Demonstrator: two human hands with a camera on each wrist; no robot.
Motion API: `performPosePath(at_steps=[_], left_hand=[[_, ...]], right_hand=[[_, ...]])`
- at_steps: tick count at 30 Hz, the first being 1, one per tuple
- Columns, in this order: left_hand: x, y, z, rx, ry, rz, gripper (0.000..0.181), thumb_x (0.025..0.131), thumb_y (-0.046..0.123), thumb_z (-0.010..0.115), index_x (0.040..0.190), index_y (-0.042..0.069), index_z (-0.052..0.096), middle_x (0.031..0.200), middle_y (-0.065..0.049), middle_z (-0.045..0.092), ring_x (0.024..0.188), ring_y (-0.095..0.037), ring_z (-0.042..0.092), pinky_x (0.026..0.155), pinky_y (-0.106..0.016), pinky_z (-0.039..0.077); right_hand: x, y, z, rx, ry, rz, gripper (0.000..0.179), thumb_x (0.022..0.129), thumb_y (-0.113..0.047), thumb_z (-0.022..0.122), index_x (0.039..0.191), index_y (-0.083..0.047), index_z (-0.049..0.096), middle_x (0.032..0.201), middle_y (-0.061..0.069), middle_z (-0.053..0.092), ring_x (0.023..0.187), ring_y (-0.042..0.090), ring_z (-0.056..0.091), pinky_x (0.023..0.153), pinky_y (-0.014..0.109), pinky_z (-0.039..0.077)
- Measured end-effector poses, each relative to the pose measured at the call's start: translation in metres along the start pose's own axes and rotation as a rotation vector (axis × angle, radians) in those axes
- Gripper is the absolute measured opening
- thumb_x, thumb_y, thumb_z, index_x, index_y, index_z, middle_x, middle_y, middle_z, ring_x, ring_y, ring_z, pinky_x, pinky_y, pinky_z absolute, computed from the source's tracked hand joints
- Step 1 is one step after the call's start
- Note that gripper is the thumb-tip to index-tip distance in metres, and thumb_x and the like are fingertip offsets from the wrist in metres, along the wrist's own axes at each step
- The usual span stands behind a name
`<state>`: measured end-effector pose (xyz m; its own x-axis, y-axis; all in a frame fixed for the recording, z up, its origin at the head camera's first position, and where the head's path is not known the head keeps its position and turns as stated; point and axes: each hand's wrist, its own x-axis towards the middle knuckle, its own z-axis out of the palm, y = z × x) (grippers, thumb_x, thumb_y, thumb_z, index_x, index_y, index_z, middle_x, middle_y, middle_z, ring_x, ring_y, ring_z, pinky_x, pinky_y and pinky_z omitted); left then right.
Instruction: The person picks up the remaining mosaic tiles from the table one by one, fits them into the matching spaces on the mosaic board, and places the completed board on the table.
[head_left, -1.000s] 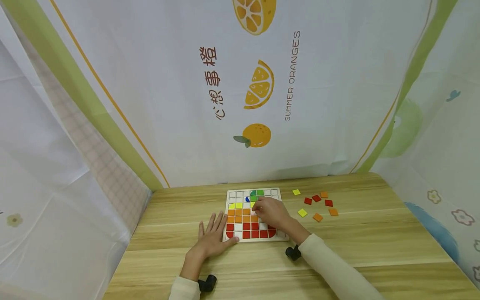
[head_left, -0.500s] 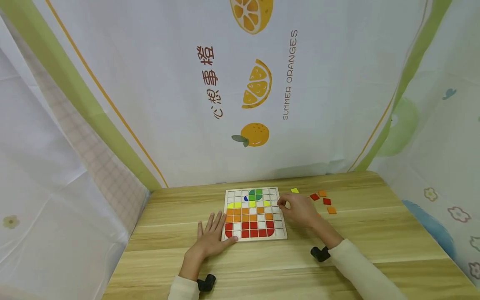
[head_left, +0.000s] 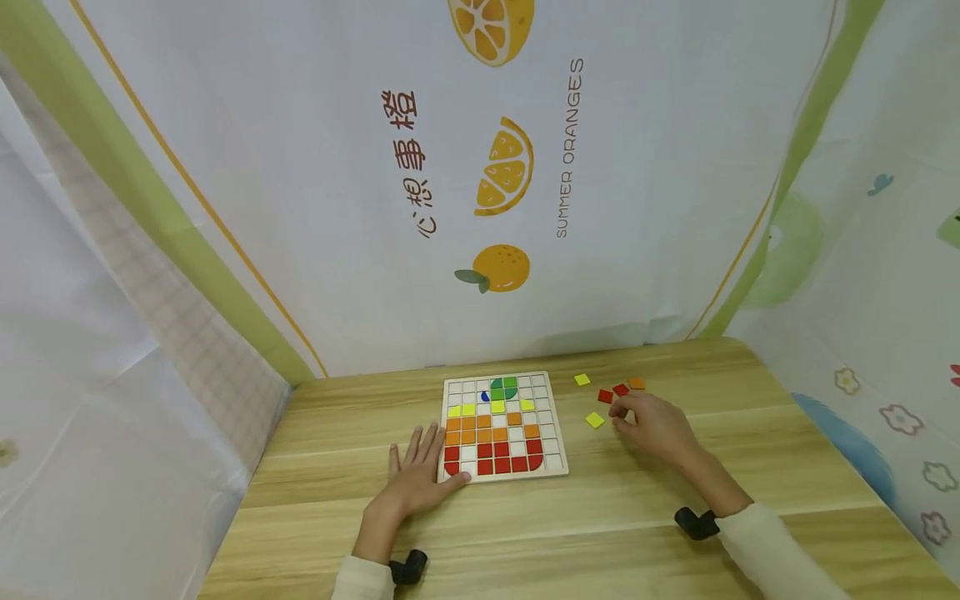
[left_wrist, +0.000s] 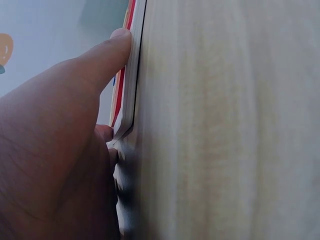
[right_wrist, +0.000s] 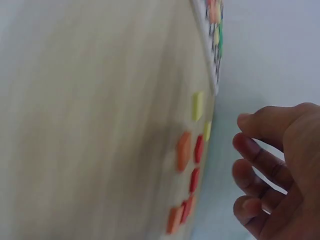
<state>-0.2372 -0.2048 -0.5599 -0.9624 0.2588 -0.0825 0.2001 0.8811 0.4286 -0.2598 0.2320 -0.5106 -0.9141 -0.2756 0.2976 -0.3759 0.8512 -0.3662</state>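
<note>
A square white grid board [head_left: 555,446] lies on the table, with red, orange, yellow, green and blue pieces in its cells. My left hand [head_left: 416,481] rests at the board's left edge with fingers spread. Its thumb lies on the near left corner, as the left wrist view also shows. My right hand [head_left: 660,427] is over the loose tiles to the right of the board, fingers loosely bent. In the right wrist view a gap shows between thumb and fingertips, with nothing held. Closest to it are a yellow tile [head_left: 595,420] and a red tile [head_left: 621,389]; the hand hides other tiles.
Another yellow tile [head_left: 582,379], a second red tile [head_left: 605,396] and an orange tile [head_left: 637,383] lie toward the back. More orange tiles [right_wrist: 184,151] show in the right wrist view. A white printed curtain [head_left: 360,317] hangs behind the wooden table [head_left: 585,533].
My right hand has moved right, from over the board to the loose tiles, uncovering the board's green, yellow and orange pieces. My left hand stays at the board's edge. The head view has shifted slightly.
</note>
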Motion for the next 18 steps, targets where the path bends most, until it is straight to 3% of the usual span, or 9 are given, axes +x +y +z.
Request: performPosePath(at_steps=[6, 9, 18], left_hand=[[-0.006, 0.003, -0.01, -0.053, -0.005, 0.031, 0.109, 0.095, 0.081, 0.052, 0.172, 0.013, 0.017, 0.181, -0.013, 0.011, 0.167, -0.043, 0.001, 0.124, -0.078, -0.012], [-0.006, 0.003, -0.011, -0.049, -0.009, 0.028, 0.109, 0.095, 0.081, 0.053, 0.172, 0.013, 0.017, 0.181, -0.013, 0.011, 0.167, -0.042, 0.0, 0.125, -0.077, -0.013], [0.0, -0.003, -0.001, -0.004, 0.013, 0.025, 0.106, 0.096, 0.079, 0.054, 0.172, 0.014, 0.019, 0.181, -0.009, 0.011, 0.168, -0.039, 0.002, 0.127, -0.075, -0.009]], right_hand=[[-0.013, 0.014, 0.003, 0.006, -0.09, 0.053, 0.01, 0.093, -0.02, 0.081, 0.103, -0.017, 0.082, 0.106, 0.002, 0.078, 0.083, 0.02, 0.071, 0.059, 0.032, 0.053], [-0.017, 0.018, 0.007, -0.009, -0.093, 0.044, 0.01, 0.093, -0.021, 0.082, 0.103, -0.019, 0.083, 0.108, 0.001, 0.077, 0.091, 0.025, 0.074, 0.061, 0.033, 0.056], [-0.015, 0.022, 0.015, -0.015, -0.028, 0.056, 0.005, 0.092, -0.018, 0.085, 0.092, -0.022, 0.08, 0.095, -0.003, 0.073, 0.076, 0.014, 0.067, 0.055, 0.029, 0.05]])
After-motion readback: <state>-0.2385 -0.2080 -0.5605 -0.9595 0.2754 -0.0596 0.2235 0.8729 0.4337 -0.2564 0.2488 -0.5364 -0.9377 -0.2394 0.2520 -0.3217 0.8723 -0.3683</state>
